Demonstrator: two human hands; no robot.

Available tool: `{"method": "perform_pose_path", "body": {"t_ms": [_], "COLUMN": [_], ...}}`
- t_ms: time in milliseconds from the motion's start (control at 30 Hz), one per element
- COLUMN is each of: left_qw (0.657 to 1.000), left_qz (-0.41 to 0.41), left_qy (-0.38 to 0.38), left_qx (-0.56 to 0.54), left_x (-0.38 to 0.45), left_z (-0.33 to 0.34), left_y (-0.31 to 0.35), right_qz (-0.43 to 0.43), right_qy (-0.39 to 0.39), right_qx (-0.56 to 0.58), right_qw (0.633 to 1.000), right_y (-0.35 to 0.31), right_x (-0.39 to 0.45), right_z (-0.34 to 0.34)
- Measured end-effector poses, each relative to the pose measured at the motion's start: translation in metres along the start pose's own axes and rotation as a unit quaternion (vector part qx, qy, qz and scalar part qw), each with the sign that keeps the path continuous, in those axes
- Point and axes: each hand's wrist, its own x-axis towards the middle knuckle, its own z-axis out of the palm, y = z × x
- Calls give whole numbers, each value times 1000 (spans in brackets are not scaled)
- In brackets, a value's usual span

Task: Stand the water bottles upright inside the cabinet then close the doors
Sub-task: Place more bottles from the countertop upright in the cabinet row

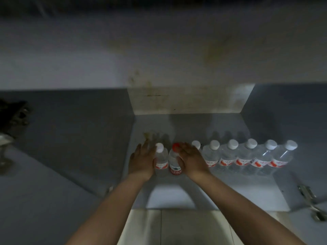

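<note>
**A:** What is nearest the camera?

**B:** Two bare forearms reach forward over a pale tiled floor [177, 227] into an open cabinet [177, 197].

**A:** And the hands?

**B:** The left hand [141, 161] has its fingers straight, laid flat against the left side of a white-capped bottle [161, 158]. The right hand [192, 160] has its fingers straight and close together, with the thumb against the right side of a red-capped bottle [175, 162]. The two bottles stand upright, touching, between the hands.

**A:** Where are the other bottles?

**B:** To the right, a row of white-capped bottles [247, 156] stands upright on the same shelf, side by side; one is partly hidden behind the right hand.

**A:** Beyond them?

**B:** The stained back wall [185, 99]. The doors are open: the left door [70, 138] swings wide, and a metal hinge [307, 195] shows at the right.
</note>
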Motion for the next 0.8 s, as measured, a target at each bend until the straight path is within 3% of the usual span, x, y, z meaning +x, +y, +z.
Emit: {"method": "perform_pose_path", "body": {"t_ms": [100,200,333,500,667,800], "left_qw": [1000,991,987,985,990,999], "left_qz": [3,-25,-39,-54,-50,-20], "left_qy": [9,-134,-155,-165,-128,-41], "left_qx": [22,-3,5,9,6,5], "left_x": [-53,-106,-168,-239,-284,-299], "left_z": [-29,-48,-115,-224,-310,-371], "left_y": [4,12,31,54,64,56], "right_qz": [17,46,58,43,22,-2], "right_qy": [-39,-90,-190,-241,-203,-95], "right_qx": [-43,-53,-34,-40,-29,-13], "right_qw": [998,993,979,969,979,995], "right_y": [-16,-36,-68,-104,-127,-144], "right_x": [-35,-73,-122,-170,-189,-191], "right_z": [-28,-67,-141,-255,-343,-386]}}
